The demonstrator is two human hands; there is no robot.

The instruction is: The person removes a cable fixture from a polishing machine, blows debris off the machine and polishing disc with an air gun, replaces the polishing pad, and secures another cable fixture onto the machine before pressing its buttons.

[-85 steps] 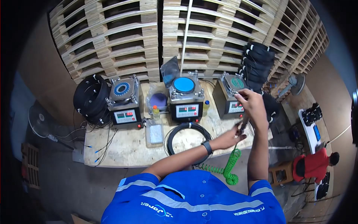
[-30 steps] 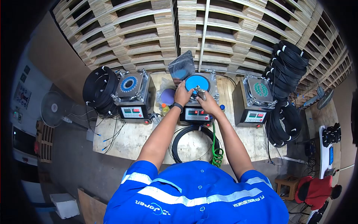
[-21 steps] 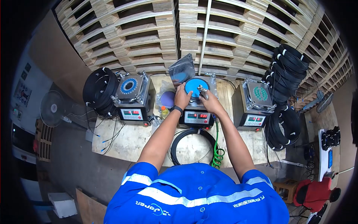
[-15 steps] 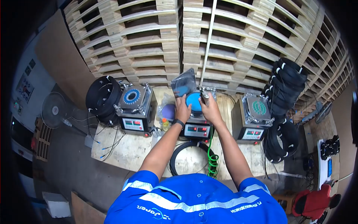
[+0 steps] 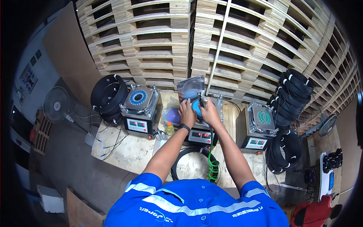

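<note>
The middle bench machine (image 5: 199, 137) has a red digital display, a round blue pad (image 5: 196, 107) on top and a grey plate (image 5: 191, 84) tilted up at its back. My left hand (image 5: 187, 113) rests at the left edge of the blue pad, fingers stretched out and holding nothing I can see. My right hand (image 5: 211, 114) is wrapped round an air blow gun (image 5: 204, 100) over the pad's right side. A green coiled hose (image 5: 213, 166) runs down from near that hand. Both hands hide part of the pad.
Similar machines stand left (image 5: 139, 109) and right (image 5: 257, 126). A purple disc (image 5: 173, 115) and a yellow bottle (image 5: 169, 129) sit beside the middle one. Black cable coils (image 5: 109, 99) flank the bench; another cable coil (image 5: 177, 160) lies in front. Stacked pallets (image 5: 151, 49) rise behind.
The camera view has shifted slightly. My hands have come closer together over the blue pad, covering more of it. The right-hand number on the middle display has changed.
</note>
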